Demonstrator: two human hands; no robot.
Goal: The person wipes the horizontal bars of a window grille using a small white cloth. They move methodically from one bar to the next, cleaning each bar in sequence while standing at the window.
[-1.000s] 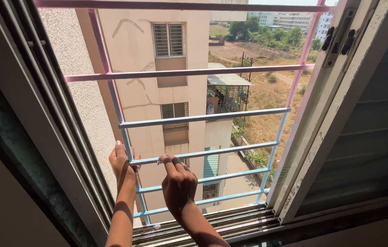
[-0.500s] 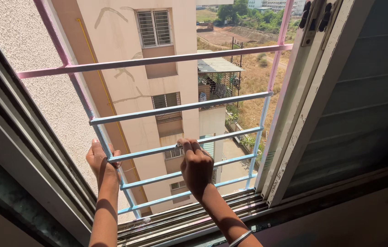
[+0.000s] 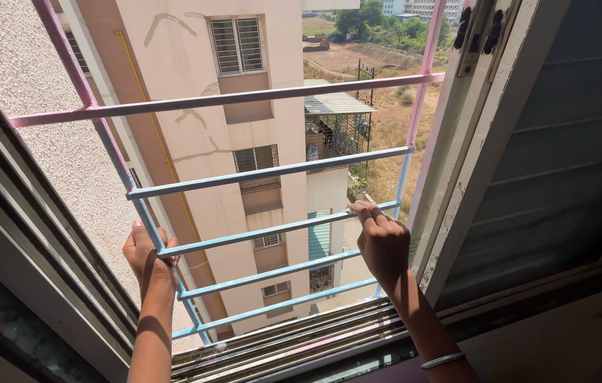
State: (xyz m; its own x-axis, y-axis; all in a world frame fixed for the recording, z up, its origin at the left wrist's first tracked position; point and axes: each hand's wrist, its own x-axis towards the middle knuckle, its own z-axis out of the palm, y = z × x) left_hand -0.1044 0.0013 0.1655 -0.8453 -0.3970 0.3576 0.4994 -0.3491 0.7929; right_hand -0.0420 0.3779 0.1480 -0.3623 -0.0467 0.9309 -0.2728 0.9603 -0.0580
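Observation:
An open window is fitted with a metal grille [image 3: 272,170] of horizontal bars, light blue low down and pink higher up. My left hand [image 3: 146,257] is wrapped around the grille's left upright post, level with a blue bar. My right hand [image 3: 382,240] rests its curled fingers over the right end of a blue bar [image 3: 272,228], close to the right upright. A thin silver bangle [image 3: 443,360] circles my right wrist. Both forearms reach up from the bottom edge of the view.
The sliding window track [image 3: 280,344] runs along the sill below the grille. A slid-aside window sash with a mesh panel [image 3: 563,163] stands at right. A rough plastered wall [image 3: 24,78] is at left. Outside, a beige apartment block [image 3: 258,42] and dry ground lie far below.
My right hand has slid to the right along the blue bar, towards the right upright. My left hand has stayed on the left post. The view has shifted a little.

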